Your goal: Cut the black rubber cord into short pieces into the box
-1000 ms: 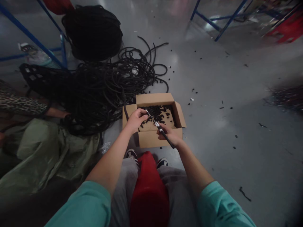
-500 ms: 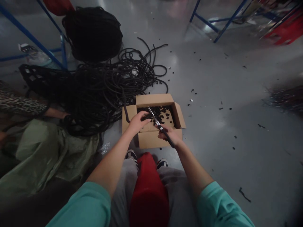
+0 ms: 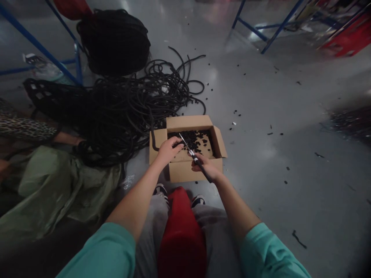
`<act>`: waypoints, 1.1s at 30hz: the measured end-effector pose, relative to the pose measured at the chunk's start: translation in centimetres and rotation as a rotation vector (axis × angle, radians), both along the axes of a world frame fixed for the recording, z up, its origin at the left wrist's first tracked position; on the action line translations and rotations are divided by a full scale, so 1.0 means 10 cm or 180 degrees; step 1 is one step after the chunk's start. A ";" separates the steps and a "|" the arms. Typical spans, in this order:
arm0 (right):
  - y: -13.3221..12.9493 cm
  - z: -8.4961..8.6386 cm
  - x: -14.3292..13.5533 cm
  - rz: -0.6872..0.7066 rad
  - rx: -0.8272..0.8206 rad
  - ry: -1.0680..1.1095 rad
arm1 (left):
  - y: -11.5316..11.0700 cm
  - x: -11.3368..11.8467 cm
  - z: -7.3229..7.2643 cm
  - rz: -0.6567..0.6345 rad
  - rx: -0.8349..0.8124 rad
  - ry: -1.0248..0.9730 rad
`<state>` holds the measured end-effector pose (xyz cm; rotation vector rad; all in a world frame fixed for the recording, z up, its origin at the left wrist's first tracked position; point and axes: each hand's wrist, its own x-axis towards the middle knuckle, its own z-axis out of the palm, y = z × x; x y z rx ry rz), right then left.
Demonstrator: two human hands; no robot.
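From where I stood, the floor [image 3: 255, 116] was smooth, grey and slightly glossy. Pale reflections [image 3: 213, 73] marked its far portion. Ambient light was dim; the lower left and lower right corners fell into shadow. A blue metal frame [image 3: 78, 65] stood at the upper left. A second blue frame [image 3: 280, 27], fitted with crossbars, stood at the upper right. Near it was a red object with holes [image 3: 355, 34], partly blurred.

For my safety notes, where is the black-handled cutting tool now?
In the head view, the cutting tool is in the right hand, over the cardboard box, blade near the left hand.
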<state>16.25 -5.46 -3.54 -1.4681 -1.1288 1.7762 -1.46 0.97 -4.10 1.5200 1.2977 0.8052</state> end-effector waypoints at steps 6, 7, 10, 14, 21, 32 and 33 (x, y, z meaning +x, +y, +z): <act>-0.01 -0.01 -0.02 -0.0016 0.0038 -0.0009 | 0.00 0.02 0.01 -0.0196 -0.0108 -0.0165; -0.01 0.00 -0.03 -0.0018 0.0034 -0.0003 | -0.01 0.03 0.02 -0.0216 -0.0140 -0.0200; 0.00 0.02 -0.04 -0.0041 -0.0006 0.0037 | -0.01 0.04 0.03 -0.0221 -0.0208 -0.0281; 0.01 0.07 -0.06 -0.0168 -0.0081 0.0025 | -0.01 0.02 0.00 -0.0173 -0.0283 -0.0318; 0.00 0.11 -0.08 -0.0142 -0.0124 -0.0058 | -0.01 -0.01 0.02 -0.0101 -0.0430 -0.0444; -0.01 0.08 -0.10 -0.0138 -0.0180 -0.0048 | 0.02 -0.04 0.20 0.0030 -0.0673 -0.0591; -0.01 0.07 -0.09 -0.0081 -0.0174 -0.0044 | 0.03 -0.05 0.20 0.0032 -0.0678 -0.0576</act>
